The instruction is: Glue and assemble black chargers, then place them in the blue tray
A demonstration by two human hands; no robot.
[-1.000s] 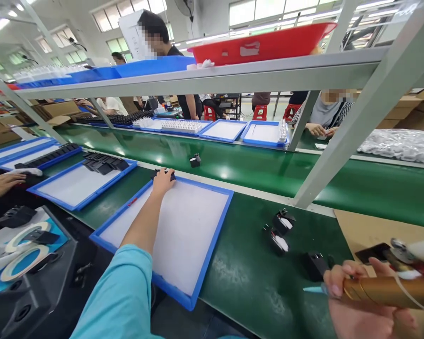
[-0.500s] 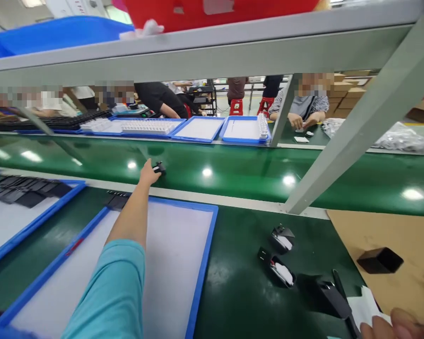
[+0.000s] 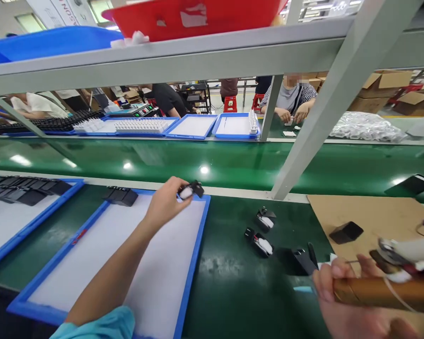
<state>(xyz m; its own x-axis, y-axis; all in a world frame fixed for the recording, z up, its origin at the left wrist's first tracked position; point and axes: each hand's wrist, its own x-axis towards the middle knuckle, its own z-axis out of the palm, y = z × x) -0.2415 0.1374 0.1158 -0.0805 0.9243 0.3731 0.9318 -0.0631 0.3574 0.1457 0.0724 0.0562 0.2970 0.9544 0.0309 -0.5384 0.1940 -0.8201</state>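
Note:
My left hand (image 3: 165, 201) pinches a small black plug housing (image 3: 197, 189) with a white part inside, above the far right corner of a blue-rimmed tray (image 3: 197, 249). My right hand (image 3: 346, 308), at the lower right, is wrapped round a brown tubular tool (image 3: 381, 293); a white tube and metal pieces lie along its upper side. Two similar open housings, one farther back (image 3: 266, 218) and one nearer (image 3: 260, 243), rest on the green table between the hands. A black case (image 3: 300, 260) lies by the right hand, partly in shadow.
Black boxes (image 3: 122, 196) stand at the tray's far left corner. Another tray (image 3: 53, 221) with black pieces is at the left. A green belt (image 3: 169, 160) runs behind, under a slanted grey post (image 3: 311, 108). Cardboard (image 3: 321, 212) carries a black box (image 3: 346, 232). A co-worker (image 3: 291, 101) sits opposite.
My left hand has come back from the belt towards me and right, carrying the black plug housing over the tray. My right hand has come further into view with the brown tool.

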